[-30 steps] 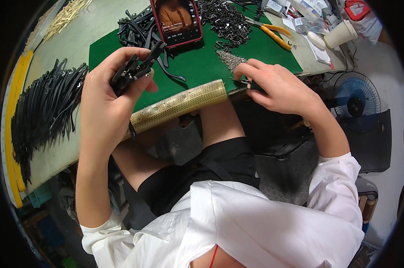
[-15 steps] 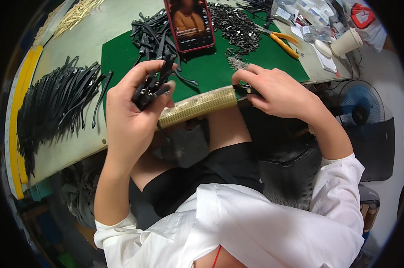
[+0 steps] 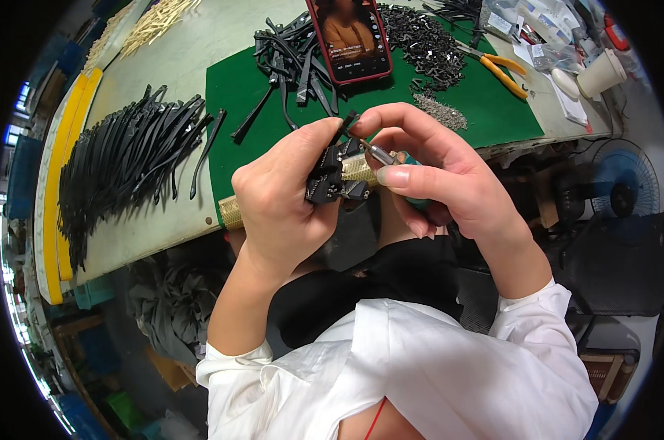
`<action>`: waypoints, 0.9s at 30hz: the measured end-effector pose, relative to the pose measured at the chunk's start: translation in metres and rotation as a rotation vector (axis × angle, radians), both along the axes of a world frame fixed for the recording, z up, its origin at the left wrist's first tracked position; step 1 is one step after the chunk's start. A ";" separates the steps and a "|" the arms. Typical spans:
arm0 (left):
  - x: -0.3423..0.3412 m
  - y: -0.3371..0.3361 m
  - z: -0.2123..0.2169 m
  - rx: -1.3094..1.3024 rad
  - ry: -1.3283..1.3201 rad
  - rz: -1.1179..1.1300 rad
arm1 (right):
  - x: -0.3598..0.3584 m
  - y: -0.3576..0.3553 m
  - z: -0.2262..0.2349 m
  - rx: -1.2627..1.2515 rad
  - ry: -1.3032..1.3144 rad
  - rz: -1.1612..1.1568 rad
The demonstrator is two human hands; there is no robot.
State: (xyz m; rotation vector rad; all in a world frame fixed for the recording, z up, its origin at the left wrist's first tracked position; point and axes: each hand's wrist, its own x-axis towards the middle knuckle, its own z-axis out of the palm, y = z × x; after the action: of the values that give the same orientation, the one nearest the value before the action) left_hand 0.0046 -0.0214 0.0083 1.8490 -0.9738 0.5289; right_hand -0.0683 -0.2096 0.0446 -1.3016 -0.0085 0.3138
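My left hand [image 3: 284, 194] is closed around a bundle of black eyeglass temples [image 3: 326, 178], with their hinge ends sticking up and out past the thumb. In my right hand [image 3: 460, 172] is a small screwdriver [image 3: 380, 154] with a metal shaft and a teal handle, mostly covered by the fingers. Its tip meets or nearly meets the end of one temple; exact contact is too small to tell. My right index finger curls over close to that same temple. Both hands are above the gold patterned roll [image 3: 231, 213] along the table's front edge.
A large row of black temples [image 3: 126, 161] lies at left beside a yellow strip [image 3: 68, 169]. On the green mat [image 3: 229, 88] are more temples, a phone [image 3: 350, 44], small black parts [image 3: 427, 51], tiny grey screws [image 3: 440, 111] and orange-handled pliers [image 3: 504, 73]. A cup [image 3: 602, 73] stands right.
My right hand has come from the table edge up to the left hand, bringing the screwdriver to the temples. The left hand has turned, its back now facing up more. The view has shifted slightly.
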 end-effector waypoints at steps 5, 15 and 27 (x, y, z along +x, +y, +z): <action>0.001 -0.002 -0.001 0.036 -0.032 0.005 | 0.000 0.001 -0.002 0.011 0.013 -0.010; 0.005 0.005 0.001 0.144 -0.171 -0.018 | -0.002 0.013 -0.004 -0.243 -0.152 -0.122; 0.012 0.010 0.002 0.408 -0.055 0.155 | 0.005 0.028 -0.045 -1.241 -0.771 -0.347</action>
State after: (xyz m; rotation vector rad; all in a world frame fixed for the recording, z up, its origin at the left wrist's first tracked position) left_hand 0.0167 -0.0109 0.0107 2.2981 -1.0371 0.5022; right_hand -0.0637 -0.1816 -0.0007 -2.5383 -0.2729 -0.6154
